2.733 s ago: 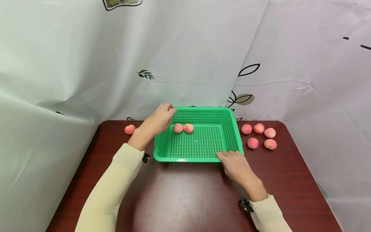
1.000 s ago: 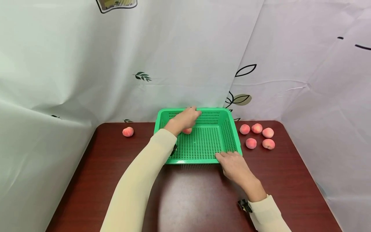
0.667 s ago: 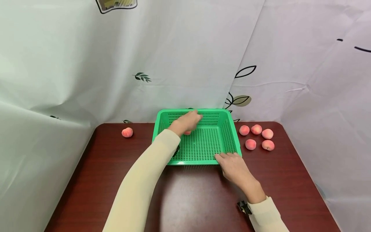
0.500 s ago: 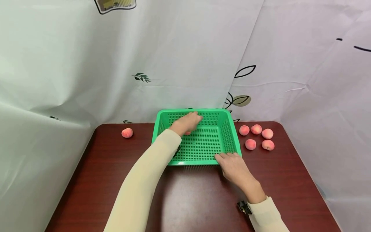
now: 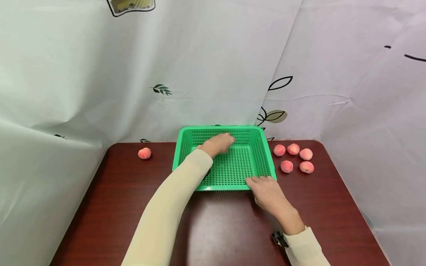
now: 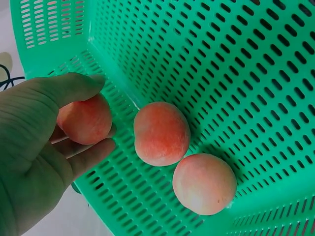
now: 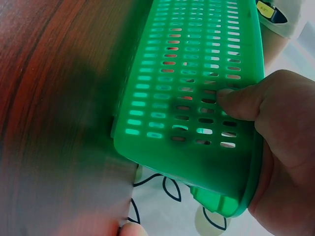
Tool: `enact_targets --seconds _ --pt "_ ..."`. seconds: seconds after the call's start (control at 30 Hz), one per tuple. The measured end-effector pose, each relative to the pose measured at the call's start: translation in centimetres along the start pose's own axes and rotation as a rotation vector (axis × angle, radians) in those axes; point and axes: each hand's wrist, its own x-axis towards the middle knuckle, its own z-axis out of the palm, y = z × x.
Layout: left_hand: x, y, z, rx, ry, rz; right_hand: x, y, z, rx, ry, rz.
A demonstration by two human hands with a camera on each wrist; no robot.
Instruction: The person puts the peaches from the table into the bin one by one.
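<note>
Left hand (image 5: 219, 143) is grasping a peach (image 6: 87, 119) inside the green basket (image 5: 219, 128), sleeve (image 5: 168, 207) slanting over the near rim (image 5: 229, 187). Two more peaches (image 6: 161, 133) are touching each other beside it; slotted floor (image 5: 237, 166) is spreading rightward. Right hand (image 5: 267, 192) is gripping the near-right rim. Counter (image 5: 116, 207) is carrying five peaches (image 5: 287, 166) right, one (image 5: 144, 153) left.

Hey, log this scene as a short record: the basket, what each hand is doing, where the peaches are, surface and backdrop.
Container: green slotted basket
Left hand: holds one peach inside the basket
Right hand: grips the basket near its front right corner
Loose in basket: redder peach and paler peach, side by side
Right of basket: five peaches
Left of basket: single peach
Surface: red-brown table
Backdrop: pale sheet with leaf prints
</note>
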Motion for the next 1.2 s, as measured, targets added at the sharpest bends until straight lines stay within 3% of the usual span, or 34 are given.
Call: enact_targets --seconds 0.47,0.7,1.2 --pt "0.9 0.1 0.9 -0.016 -0.064 -0.025 -0.1 -0.2 -0.1 -0.001 0.002 0.001" --pt "1.7 0.6 1.2 0.085 -0.076 -0.006 0.0 -0.2 -0.1 -0.003 0.003 0.003" --pt "2.3 0.5 1.9 0.166 -0.085 0.012 0.0 0.0 0.3 -0.01 0.032 -0.006"
